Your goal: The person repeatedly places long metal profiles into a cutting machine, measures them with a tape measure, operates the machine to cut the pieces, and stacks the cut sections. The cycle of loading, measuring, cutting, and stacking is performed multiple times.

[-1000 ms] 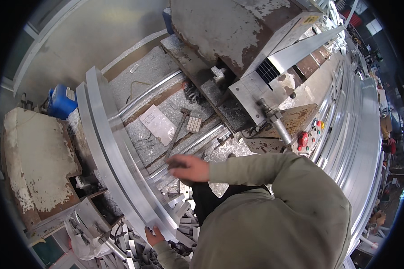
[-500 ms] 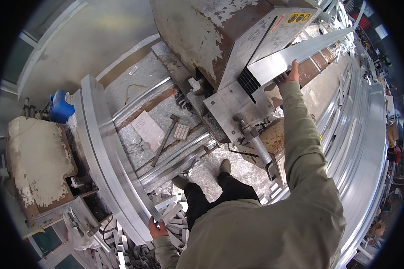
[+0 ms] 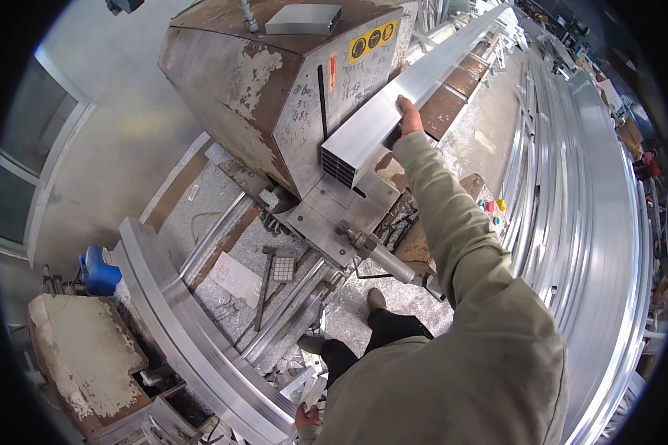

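Observation:
My right hand (image 3: 410,119) grips a long, wide aluminium profile (image 3: 423,70), thumb on its upper face and the other fingers hidden below. The profile's hollow, ribbed near end lies on the metal plate (image 3: 326,211) of a worn, brown-and-white machine (image 3: 274,119), next to the slot in its guard. At the lower edge, my left hand (image 3: 308,417) is closed, its fingers curled by the near ends of the long aluminium profiles (image 3: 193,334) at left. A pale metal piece (image 3: 316,389) lies against those fingers; whether they hold it is unclear.
Long aluminium bars (image 3: 571,193) lie stacked at right. A hammer (image 3: 263,289), a card (image 3: 236,277) and a keypad-like block (image 3: 284,267) rest amid shavings between rails. A blue jug (image 3: 100,271) stands left, behind a second worn housing (image 3: 82,356). Coloured buttons (image 3: 490,206) sit beside my right forearm.
The view has shifted, showing more of the machine's top. My left hand has come closer to my body. My right hand keeps its hold on the wide profile, whose end stays by the slot.

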Action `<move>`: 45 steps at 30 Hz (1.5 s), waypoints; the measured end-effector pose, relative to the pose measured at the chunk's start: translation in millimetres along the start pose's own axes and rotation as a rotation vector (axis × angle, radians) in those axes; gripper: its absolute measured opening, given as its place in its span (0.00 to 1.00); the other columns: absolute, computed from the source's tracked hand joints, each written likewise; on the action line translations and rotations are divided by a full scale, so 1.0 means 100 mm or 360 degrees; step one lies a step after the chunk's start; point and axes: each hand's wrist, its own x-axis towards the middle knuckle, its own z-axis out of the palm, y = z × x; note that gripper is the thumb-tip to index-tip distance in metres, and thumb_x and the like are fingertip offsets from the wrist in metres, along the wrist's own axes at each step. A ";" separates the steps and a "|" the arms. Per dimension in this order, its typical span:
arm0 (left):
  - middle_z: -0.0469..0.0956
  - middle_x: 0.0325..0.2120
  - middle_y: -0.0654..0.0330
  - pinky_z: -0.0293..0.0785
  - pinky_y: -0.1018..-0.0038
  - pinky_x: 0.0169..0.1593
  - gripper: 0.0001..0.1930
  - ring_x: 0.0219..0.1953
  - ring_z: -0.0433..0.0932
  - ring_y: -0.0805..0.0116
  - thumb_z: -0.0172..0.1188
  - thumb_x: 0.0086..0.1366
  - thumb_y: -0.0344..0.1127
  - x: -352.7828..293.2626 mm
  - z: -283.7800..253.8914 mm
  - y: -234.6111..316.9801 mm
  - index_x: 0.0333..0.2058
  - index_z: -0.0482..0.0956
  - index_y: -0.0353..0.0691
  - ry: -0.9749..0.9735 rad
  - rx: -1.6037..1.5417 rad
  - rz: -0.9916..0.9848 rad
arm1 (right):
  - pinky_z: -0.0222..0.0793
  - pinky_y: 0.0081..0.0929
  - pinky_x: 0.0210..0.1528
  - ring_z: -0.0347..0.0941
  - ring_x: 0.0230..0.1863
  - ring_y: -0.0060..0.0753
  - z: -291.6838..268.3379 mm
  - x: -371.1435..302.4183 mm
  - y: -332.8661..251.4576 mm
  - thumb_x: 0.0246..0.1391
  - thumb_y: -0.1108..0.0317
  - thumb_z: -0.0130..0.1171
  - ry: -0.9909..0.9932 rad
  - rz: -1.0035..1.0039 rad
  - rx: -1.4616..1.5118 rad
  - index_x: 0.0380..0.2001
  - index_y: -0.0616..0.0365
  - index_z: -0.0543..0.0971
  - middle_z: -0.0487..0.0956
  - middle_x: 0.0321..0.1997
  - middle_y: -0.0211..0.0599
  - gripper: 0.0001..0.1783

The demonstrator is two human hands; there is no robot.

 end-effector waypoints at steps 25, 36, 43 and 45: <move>0.81 0.63 0.39 0.82 0.54 0.63 0.34 0.60 0.84 0.42 0.71 0.71 0.45 0.23 -0.33 0.26 0.69 0.77 0.31 0.0083 0.0148 0.0293 | 0.53 0.59 0.81 0.56 0.84 0.48 0.81 -5.24 4.26 0.57 0.47 0.77 -0.0723 0.1517 -0.0492 0.75 0.53 0.71 0.68 0.81 0.40 0.47; 0.77 0.67 0.40 0.83 0.53 0.61 0.35 0.63 0.82 0.46 0.70 0.74 0.41 -0.10 -0.34 0.36 0.72 0.71 0.32 0.0222 -0.0536 0.0159 | 0.46 0.67 0.84 0.48 0.88 0.50 0.62 -5.51 4.93 0.64 0.33 0.69 -0.1329 0.1969 -0.0716 0.85 0.48 0.55 0.53 0.90 0.36 0.58; 0.55 0.81 0.42 0.70 0.50 0.74 0.57 0.79 0.65 0.43 0.71 0.73 0.56 0.24 -0.96 2.03 0.84 0.43 0.39 0.0449 -0.1854 0.0309 | 0.52 0.74 0.78 0.70 0.74 0.46 -0.19 -3.40 2.94 0.64 0.29 0.68 -0.0625 0.1136 -0.0390 0.59 0.44 0.83 0.85 0.61 0.32 0.35; 0.52 0.83 0.50 0.60 0.36 0.77 0.60 0.83 0.56 0.42 0.72 0.70 0.64 0.45 -1.06 2.31 0.84 0.43 0.42 0.0461 -0.2500 0.0164 | 0.51 0.73 0.78 0.70 0.71 0.49 -0.13 -2.96 2.54 0.55 0.25 0.73 -0.0578 0.1055 -0.0354 0.61 0.56 0.78 0.82 0.62 0.35 0.48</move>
